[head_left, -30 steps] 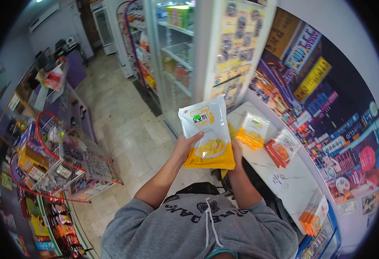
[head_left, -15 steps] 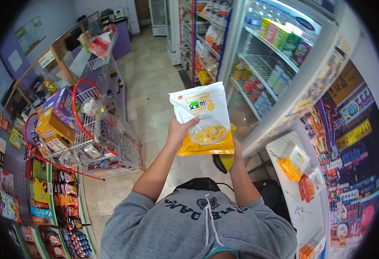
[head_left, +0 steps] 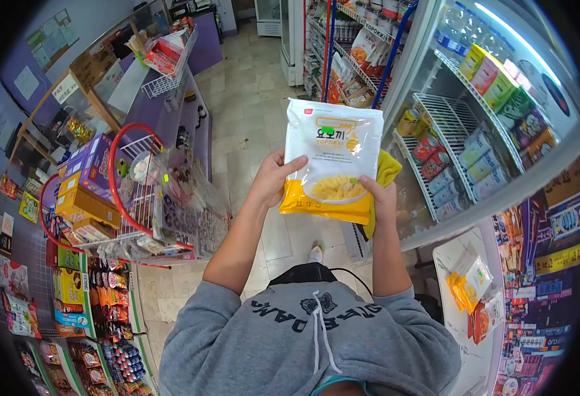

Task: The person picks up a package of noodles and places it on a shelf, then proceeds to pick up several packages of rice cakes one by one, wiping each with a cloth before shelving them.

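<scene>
A white and yellow Yopokki instant food packet (head_left: 333,155) is held upright in front of my chest, its printed front towards me. My left hand (head_left: 277,177) grips its left edge, thumb on the front and fingers hidden behind. On the lower right edge, the thumb of my right hand (head_left: 384,201) presses the front. A yellow cloth (head_left: 389,168) with a dark part below shows behind the packet, bunched in that same right hand.
At my right, a white marbled table (head_left: 451,254) bears similar yellow packets (head_left: 469,282) and a red one (head_left: 484,318). An open-shelved lit drinks fridge (head_left: 435,125) stands ahead right. To the left are a red-rimmed wire rack (head_left: 115,191) and snack shelves (head_left: 108,290). Tiled floor (head_left: 247,86) runs between.
My right hand has come up to the packet's right edge, its thumb now on the front. The packet has moved slightly up and right, and the view has shifted.
</scene>
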Demonstrator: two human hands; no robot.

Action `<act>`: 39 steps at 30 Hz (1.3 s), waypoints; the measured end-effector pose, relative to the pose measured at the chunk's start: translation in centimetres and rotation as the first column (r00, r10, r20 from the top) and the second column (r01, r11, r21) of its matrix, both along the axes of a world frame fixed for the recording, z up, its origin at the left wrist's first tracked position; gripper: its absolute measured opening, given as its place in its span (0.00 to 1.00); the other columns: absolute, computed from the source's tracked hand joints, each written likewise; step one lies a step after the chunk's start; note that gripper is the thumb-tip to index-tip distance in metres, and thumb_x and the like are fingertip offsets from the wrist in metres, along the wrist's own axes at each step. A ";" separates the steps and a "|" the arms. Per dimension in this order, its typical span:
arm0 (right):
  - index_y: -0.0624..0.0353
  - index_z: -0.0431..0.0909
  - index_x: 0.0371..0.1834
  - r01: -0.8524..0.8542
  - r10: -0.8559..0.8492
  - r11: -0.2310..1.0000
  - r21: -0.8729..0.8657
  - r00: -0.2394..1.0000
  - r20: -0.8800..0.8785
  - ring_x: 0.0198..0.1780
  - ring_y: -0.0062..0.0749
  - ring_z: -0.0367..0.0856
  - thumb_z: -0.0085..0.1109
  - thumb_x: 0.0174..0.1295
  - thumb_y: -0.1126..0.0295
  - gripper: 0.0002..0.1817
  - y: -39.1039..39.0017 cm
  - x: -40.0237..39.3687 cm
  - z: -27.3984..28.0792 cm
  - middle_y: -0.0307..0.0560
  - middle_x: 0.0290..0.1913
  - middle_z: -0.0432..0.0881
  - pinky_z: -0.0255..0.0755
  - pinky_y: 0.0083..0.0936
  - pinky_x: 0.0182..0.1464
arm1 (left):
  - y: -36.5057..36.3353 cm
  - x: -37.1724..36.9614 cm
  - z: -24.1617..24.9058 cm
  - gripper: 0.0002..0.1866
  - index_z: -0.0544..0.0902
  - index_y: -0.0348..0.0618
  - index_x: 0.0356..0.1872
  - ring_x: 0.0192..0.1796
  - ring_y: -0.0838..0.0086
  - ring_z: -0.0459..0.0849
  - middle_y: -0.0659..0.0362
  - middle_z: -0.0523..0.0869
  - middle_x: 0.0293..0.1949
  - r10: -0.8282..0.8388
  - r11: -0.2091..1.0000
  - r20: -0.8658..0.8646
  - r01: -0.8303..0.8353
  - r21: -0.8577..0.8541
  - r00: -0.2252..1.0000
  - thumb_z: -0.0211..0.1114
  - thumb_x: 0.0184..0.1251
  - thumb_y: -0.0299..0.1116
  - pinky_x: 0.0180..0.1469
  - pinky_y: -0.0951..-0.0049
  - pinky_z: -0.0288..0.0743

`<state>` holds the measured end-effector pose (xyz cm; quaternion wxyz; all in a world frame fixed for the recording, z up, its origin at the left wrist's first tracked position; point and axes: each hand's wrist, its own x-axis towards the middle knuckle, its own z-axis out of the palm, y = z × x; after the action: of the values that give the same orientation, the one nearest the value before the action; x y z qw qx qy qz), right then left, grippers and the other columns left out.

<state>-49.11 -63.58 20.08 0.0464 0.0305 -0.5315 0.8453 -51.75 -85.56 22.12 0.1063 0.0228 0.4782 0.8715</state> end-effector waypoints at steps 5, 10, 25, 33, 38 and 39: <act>0.68 0.68 0.52 0.087 -0.086 0.988 -0.125 0.996 0.014 0.45 0.31 0.78 0.59 0.50 0.78 0.23 1.4 -7.9 -0.1 0.48 0.47 0.77 0.73 0.26 0.48 | 0.2 -9.0 -0.9 0.19 0.73 0.30 0.51 0.42 0.74 0.82 0.53 0.81 0.45 -0.166 0.963 -0.046 0.152 -0.223 0.985 0.63 0.58 0.26 0.45 0.75 0.76; 0.68 0.68 0.52 0.133 -0.135 0.987 -0.085 0.990 -0.025 0.44 0.31 0.78 0.59 0.50 0.78 0.23 3.7 -17.7 0.6 0.48 0.47 0.77 0.72 0.25 0.48 | 1.9 -19.6 -1.1 0.20 0.73 0.31 0.51 0.42 0.75 0.82 0.54 0.82 0.43 -0.235 0.963 -0.074 0.222 -0.155 0.969 0.63 0.57 0.26 0.45 0.77 0.76; 0.67 0.69 0.50 0.527 -0.442 0.549 0.648 0.842 -0.311 0.47 0.35 0.74 0.61 0.48 0.78 0.23 7.5 -37.5 -4.4 0.49 0.44 0.74 0.65 0.24 0.50 | 9.3 -51.1 -8.7 0.14 0.80 0.39 0.38 0.38 0.75 0.80 0.59 0.83 0.38 -0.356 0.837 -0.170 0.233 -0.495 0.919 0.69 0.48 0.28 0.38 0.77 0.72; 0.67 0.72 0.43 0.672 -0.638 0.356 0.650 0.683 -0.357 0.39 0.40 0.75 0.61 0.49 0.78 0.17 6.3 -43.4 -2.0 0.50 0.38 0.74 0.67 0.25 0.43 | 21.3 -68.3 -8.9 0.09 0.79 0.36 0.36 0.42 0.72 0.80 0.55 0.83 0.37 -0.523 0.851 -0.667 0.285 -0.440 0.531 0.57 0.52 0.24 0.44 0.76 0.72; 0.67 0.73 0.43 0.733 -0.840 0.362 0.576 0.524 -0.140 0.41 0.33 0.77 0.61 0.50 0.78 0.16 5.3 -42.9 -4.6 0.48 0.37 0.78 0.68 0.24 0.46 | 32.7 -75.9 -19.4 0.16 0.78 0.33 0.39 0.47 0.58 0.79 0.47 0.82 0.40 -0.629 0.707 -0.515 0.152 -0.691 0.582 0.64 0.47 0.28 0.50 0.63 0.70; 0.67 0.73 0.43 0.744 -0.857 0.335 0.577 0.495 -0.141 0.41 0.33 0.77 0.61 0.50 0.78 0.16 5.0 -42.5 -4.7 0.48 0.37 0.78 0.68 0.24 0.46 | 31.9 -73.8 -14.3 0.18 0.77 0.34 0.40 0.49 0.55 0.78 0.45 0.81 0.42 -0.770 0.602 -0.352 0.422 -0.678 0.533 0.66 0.46 0.30 0.52 0.60 0.69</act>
<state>-91.59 -58.54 15.34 0.3954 -0.3034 -0.7029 0.5074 -125.59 -53.65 7.78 0.2505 0.4452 0.6580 0.5533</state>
